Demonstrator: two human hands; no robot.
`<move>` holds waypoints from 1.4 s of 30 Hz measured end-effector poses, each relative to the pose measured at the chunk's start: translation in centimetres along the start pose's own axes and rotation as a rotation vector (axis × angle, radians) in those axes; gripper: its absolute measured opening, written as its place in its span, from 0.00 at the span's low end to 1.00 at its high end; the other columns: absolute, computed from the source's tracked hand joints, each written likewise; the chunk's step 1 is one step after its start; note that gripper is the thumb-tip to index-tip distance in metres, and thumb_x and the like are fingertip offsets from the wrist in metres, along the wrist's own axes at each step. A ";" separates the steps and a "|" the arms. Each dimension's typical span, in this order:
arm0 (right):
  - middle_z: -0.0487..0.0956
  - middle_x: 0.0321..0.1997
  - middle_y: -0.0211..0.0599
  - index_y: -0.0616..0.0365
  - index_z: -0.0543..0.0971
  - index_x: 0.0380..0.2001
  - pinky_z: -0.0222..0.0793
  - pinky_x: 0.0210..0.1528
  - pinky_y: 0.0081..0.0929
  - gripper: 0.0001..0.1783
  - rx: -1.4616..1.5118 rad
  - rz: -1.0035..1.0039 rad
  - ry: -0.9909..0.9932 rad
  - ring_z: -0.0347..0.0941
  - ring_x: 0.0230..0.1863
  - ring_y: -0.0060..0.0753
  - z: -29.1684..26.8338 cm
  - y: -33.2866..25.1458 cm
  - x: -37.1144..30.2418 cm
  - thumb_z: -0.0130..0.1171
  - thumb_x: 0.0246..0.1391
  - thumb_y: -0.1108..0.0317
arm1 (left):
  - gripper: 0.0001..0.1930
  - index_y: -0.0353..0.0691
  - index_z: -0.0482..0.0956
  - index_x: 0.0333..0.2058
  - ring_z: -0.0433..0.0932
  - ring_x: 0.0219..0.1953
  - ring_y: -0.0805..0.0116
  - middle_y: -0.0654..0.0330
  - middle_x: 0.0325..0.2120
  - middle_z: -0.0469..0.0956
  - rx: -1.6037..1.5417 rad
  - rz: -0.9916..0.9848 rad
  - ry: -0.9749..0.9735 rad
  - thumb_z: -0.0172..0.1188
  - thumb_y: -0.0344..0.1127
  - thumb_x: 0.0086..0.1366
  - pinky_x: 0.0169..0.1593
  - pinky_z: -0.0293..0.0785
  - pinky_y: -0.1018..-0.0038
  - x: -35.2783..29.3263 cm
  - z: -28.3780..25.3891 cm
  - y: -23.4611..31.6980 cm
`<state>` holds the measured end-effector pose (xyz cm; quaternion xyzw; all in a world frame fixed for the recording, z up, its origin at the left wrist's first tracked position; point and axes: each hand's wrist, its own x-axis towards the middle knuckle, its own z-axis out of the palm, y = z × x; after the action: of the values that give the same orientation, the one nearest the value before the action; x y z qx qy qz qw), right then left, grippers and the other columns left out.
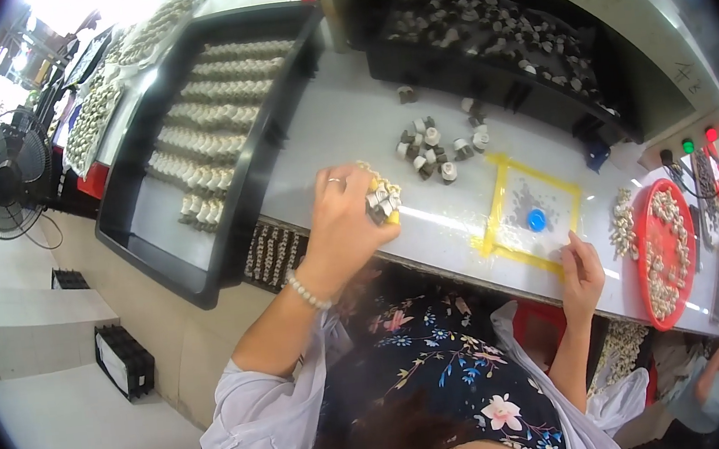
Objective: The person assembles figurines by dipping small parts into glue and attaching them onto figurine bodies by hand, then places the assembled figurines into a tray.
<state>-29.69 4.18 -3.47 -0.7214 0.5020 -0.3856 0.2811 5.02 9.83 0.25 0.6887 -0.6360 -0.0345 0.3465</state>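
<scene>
My left hand (pixel 343 217), with yellow coverings on its fingertips, is closed round a cluster of small white-and-dark parts (pixel 385 197) above the white table (pixel 316 141). At the lower right corner of a yellow tape square (pixel 497 201), my right hand (pixel 582 269) has its fingers curled together. Whatever may be between those fingertips is too small to make out. Inside the tape lies a round blue cap (pixel 536 221) with wet-looking spots around it. Beyond the square, several loose white-and-dark parts (pixel 432 136) form a loose group.
A black tray (pixel 246 228) on the left carries rows of white parts. At the back stands a black bin (pixel 484 80) of similar parts. To the right are a red round tray (pixel 653 281) of small cream pieces and another person's arm (pixel 717 358). A fan (pixel 11 173) stands far left.
</scene>
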 end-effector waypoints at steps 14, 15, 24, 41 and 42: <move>0.70 0.34 0.31 0.66 0.73 0.49 0.62 0.41 0.16 0.17 0.057 0.015 -0.033 0.66 0.37 0.21 -0.9 1.7 -0.2 0.50 0.56 0.79 | 0.21 0.32 0.71 0.32 0.75 0.29 0.57 0.48 0.25 0.75 0.479 -0.518 -0.090 0.66 0.38 0.40 0.36 0.70 0.68 -1.6 -20.9 -17.0; 0.70 0.34 0.31 0.66 0.73 0.49 0.62 0.41 0.16 0.17 0.057 0.022 -0.028 0.66 0.37 0.21 -1.0 1.7 -0.3 0.50 0.56 0.79 | 0.22 0.31 0.71 0.31 0.75 0.29 0.56 0.47 0.25 0.75 0.496 -0.566 -0.180 0.66 0.39 0.41 0.36 0.70 0.68 -1.6 -20.6 -17.9; 0.69 0.34 0.30 0.67 0.73 0.49 0.62 0.42 0.16 0.16 0.040 0.048 -0.028 0.66 0.37 0.21 -1.0 1.5 -0.5 0.50 0.56 0.79 | 0.23 0.30 0.73 0.33 0.75 0.33 0.58 0.48 0.28 0.75 0.413 -0.599 -0.272 0.68 0.41 0.41 0.39 0.70 0.69 0.0 -19.4 -20.2; 0.69 0.34 0.29 0.67 0.73 0.49 0.61 0.42 0.16 0.16 0.079 0.043 -0.023 0.64 0.37 0.21 -1.0 1.8 -0.4 0.50 0.57 0.78 | 0.17 0.31 0.74 0.32 0.70 0.26 0.73 0.62 0.25 0.73 0.112 -0.836 -0.258 0.67 0.35 0.47 0.31 0.67 0.76 0.0 -21.6 -20.2; 0.69 0.34 0.29 0.67 0.73 0.49 0.61 0.42 0.16 0.16 0.080 0.042 -0.023 0.64 0.37 0.21 -1.0 1.8 -0.4 0.50 0.57 0.78 | 0.16 0.32 0.74 0.31 0.69 0.24 0.73 0.62 0.23 0.73 0.120 -0.875 -0.300 0.67 0.35 0.47 0.29 0.67 0.76 0.0 -21.8 -20.3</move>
<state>-31.50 3.94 -4.44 -0.7031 0.4981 -0.3910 0.3236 32.91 18.26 6.18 0.8984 -0.3296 -0.2398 0.1634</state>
